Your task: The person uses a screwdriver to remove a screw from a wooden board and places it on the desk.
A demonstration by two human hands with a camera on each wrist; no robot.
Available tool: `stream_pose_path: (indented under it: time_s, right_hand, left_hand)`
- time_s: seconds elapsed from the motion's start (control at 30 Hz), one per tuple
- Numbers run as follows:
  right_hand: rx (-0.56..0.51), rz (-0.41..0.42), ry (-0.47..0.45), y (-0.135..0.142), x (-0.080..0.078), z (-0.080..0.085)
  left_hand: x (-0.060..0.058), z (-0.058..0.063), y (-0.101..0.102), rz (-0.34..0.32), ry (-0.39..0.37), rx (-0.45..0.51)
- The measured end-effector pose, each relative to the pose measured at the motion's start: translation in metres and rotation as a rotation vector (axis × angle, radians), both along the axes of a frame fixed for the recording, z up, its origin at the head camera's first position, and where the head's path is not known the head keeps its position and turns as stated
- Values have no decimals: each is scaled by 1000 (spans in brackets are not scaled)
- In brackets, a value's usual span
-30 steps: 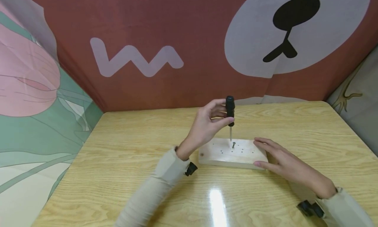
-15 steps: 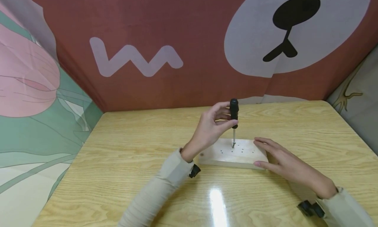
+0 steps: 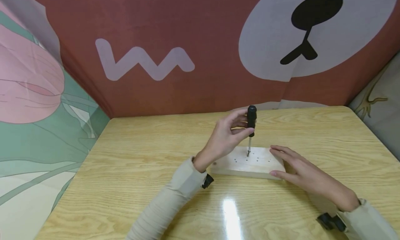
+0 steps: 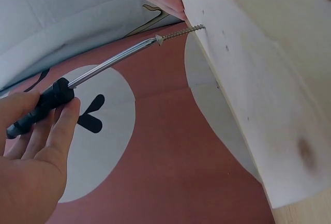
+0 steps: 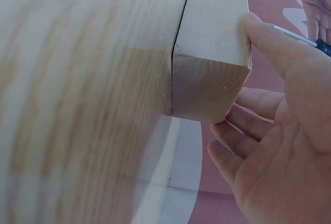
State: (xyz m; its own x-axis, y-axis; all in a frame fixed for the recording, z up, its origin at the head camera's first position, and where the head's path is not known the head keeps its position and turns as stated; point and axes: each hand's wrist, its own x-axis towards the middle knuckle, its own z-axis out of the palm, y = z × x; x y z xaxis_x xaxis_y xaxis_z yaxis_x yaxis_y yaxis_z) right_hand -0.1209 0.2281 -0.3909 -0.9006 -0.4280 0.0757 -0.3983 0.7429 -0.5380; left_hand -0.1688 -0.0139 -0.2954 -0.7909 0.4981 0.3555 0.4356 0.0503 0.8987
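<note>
My left hand (image 3: 223,138) holds a black-handled screwdriver (image 3: 251,116) nearly upright between thumb and fingers. In the left wrist view the tip of its metal shaft (image 4: 114,62) meets the head of a screw (image 4: 181,33). Most of the screw's thread stands out of a pale wooden board (image 3: 231,168), its point at one of the small holes. The board lies flat on the table. My right hand (image 3: 303,170) grips the board's right end, thumb on the near side and fingers at the far side. The right wrist view shows the board's end face (image 5: 207,87) between them.
The wood-grain table (image 3: 140,156) extends around the board. Behind it hangs a reddish-brown printed cloth (image 3: 156,94), with further printed cloth at both sides. Several small holes and a dark knot (image 3: 214,163) mark the board's top.
My left hand moved the screwdriver right and slightly down, bringing its tip from beside the screw onto the screw head. My right hand stays on the board's end.
</note>
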Motion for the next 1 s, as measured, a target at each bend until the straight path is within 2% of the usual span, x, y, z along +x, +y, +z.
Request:
stream_pose_path:
  time_s: [0.33,0.5,0.77,1.0]
  right_hand:
    - [-6,8,0,0,0,-1]
    - [-8,6,-4,0,0,-1]
    - [-1,-3,-20,-1,0,-1]
    - [-6,-1,-9,0,0,-1]
  left_hand:
    - [0,1,0,14,10,-55]
    - [0,1,-1,-11,6,-42]
    - [1,1,1,-21,73,-95]
    - [3,3,-1,-37,97,-160]
